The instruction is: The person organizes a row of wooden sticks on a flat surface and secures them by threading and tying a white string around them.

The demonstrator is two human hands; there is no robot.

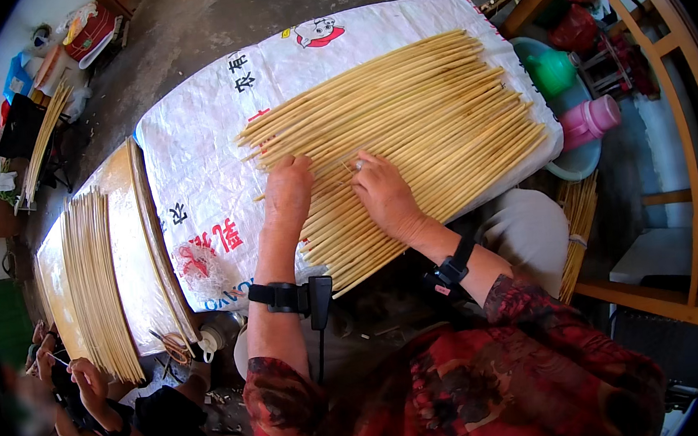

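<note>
A wide mat of pale yellow plant stalks (pixel 389 113), laid side by side, lies on a table covered by a printed white woven plastic sheet (pixel 189 126). My left hand (pixel 289 183) is at the stalks' left part, fingers bent down onto them; its fingertips are partly hidden. My right hand (pixel 380 186), with a ring on one finger, rests over the middle of the stalks, and a thin strand shows near its fingertips. Whether either hand grips a stalk or the strand is unclear. A tangle of thin clear strands (pixel 199 264) lies on the sheet at lower left.
Left of my table, another table bears a row of thin stalks (pixel 93 280) and scissors (pixel 169 342); a co-worker's hands (pixel 87 382) are beside it. At right stand a basin (pixel 592 153) with a pink plastic jug (pixel 595 118), and a wooden frame (pixel 683 123).
</note>
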